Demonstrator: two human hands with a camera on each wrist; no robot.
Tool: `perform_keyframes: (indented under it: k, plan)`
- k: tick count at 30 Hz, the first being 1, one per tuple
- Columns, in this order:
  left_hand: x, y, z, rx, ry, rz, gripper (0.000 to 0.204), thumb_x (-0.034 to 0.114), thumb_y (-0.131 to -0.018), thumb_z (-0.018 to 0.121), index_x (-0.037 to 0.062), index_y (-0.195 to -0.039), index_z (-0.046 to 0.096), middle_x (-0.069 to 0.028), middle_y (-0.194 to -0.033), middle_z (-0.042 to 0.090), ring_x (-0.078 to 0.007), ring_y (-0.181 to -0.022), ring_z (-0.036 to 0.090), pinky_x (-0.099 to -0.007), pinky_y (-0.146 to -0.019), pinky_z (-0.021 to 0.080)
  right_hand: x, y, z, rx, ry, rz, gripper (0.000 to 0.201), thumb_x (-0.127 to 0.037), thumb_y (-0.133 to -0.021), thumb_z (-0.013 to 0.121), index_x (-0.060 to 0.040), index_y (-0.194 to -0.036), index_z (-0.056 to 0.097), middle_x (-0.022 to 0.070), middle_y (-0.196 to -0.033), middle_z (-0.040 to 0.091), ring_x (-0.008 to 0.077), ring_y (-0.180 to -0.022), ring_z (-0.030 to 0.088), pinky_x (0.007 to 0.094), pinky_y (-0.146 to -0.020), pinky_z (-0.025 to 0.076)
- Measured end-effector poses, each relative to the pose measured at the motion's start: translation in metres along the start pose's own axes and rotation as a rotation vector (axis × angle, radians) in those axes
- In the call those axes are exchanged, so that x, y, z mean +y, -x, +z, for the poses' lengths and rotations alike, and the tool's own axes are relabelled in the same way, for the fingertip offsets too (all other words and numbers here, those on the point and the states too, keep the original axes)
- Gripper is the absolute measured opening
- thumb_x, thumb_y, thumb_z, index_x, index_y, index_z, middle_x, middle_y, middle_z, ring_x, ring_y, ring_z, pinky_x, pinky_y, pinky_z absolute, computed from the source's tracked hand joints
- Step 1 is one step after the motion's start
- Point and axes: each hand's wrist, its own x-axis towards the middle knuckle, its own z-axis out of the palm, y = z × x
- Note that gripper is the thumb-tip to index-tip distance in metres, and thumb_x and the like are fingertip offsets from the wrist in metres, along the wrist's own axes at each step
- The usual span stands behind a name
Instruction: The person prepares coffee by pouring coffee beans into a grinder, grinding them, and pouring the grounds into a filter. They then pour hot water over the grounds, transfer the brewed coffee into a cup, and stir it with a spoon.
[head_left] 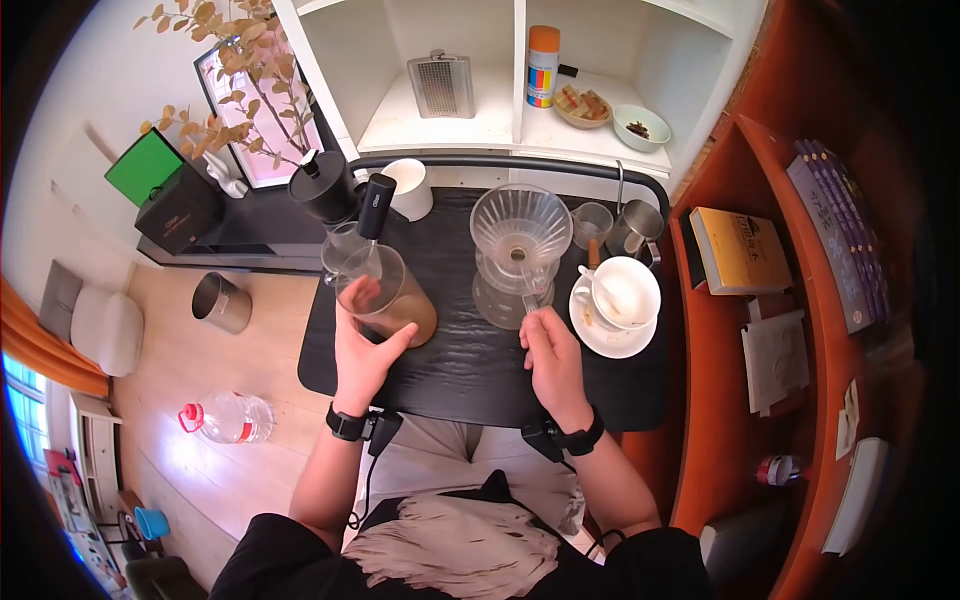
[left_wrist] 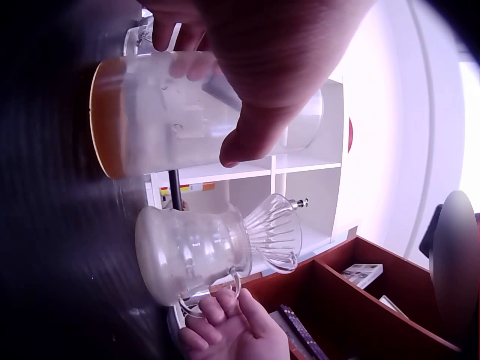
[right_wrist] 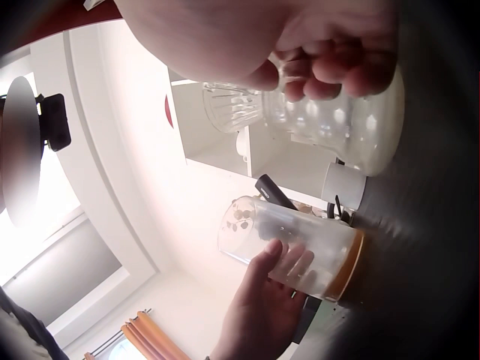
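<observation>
My left hand (head_left: 362, 355) grips a tall clear glass jar (head_left: 414, 312), thumb on the near side and fingers round the far side. The jar stands upright on the black table (head_left: 450, 385), with an amber-brown band at its bottom. With curled fingers my right hand (head_left: 553, 362) holds the handle of a clear glass coffee server (head_left: 492, 302). A ribbed clear coffee dripper (head_left: 515, 222) sits on top of the server. In the left wrist view, the server (left_wrist: 191, 251) stands on the table, its handle loop partly covered by the right fingers.
Behind the jar are a black-handled whisk (head_left: 376, 205) and a white mug (head_left: 410, 188). To the right, a white cup (head_left: 632, 300) with a spoon sits on a saucer (head_left: 612, 346), near a metal pitcher (head_left: 634, 230) and a small glass (head_left: 592, 222). A raised rail (head_left: 480, 161) borders the table's back.
</observation>
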Motion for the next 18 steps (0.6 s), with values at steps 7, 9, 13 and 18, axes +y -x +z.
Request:
perform_keyframes:
  k: [7,9,13,18]
  plan:
    - [0.006,-0.007,0.014,-0.121,-0.005,0.045,0.093,0.009,-0.075,0.089,0.0023,-0.154,0.040,-0.0186,-0.151,0.055,-0.0292,-0.144,0.051,-0.0423,-0.120,0.040,0.011,0.006,0.001,0.077,-0.149,-0.055,0.023,-0.018,-0.109,0.062,-0.0015,-0.093,0.064,-0.0034,-0.074,0.058,0.0025,-0.066,0.048,0.0219,-0.061,0.038]
    - [0.011,-0.003,0.010,-0.164,-0.039,0.028,0.095,0.009,-0.074,0.090,0.0027,-0.154,0.040,-0.0193,-0.152,0.054,-0.0298,-0.145,0.051,-0.0427,-0.121,0.039,0.012,0.005,0.000,0.088,-0.161,-0.080,0.022,-0.017,-0.108,0.063,-0.0015,-0.093,0.065,-0.0036,-0.074,0.059,0.0019,-0.067,0.048,0.0215,-0.062,0.038]
    - [0.005,0.006,-0.001,-0.187,0.030,0.016,0.095,0.010,-0.072,0.092,0.0009,-0.152,0.042,-0.0222,-0.148,0.056,-0.0303,-0.145,0.052,-0.0420,-0.120,0.041,0.018,0.005,-0.005,0.074,-0.162,-0.076,0.021,-0.017,-0.108,0.063,-0.0017,-0.093,0.065,-0.0036,-0.075,0.059,0.0019,-0.068,0.049,0.0208,-0.063,0.038]
    - [0.006,0.002,0.004,-0.107,0.048,-0.008,0.094,0.008,-0.074,0.090,0.0005,-0.153,0.040,-0.0220,-0.151,0.053,-0.0303,-0.146,0.050,-0.0421,-0.122,0.039,0.010,0.006,-0.004,0.063,-0.226,-0.028,0.018,-0.014,-0.108,0.063,-0.0022,-0.093,0.064,-0.0027,-0.081,0.060,0.0025,-0.070,0.050,0.0203,-0.065,0.039]
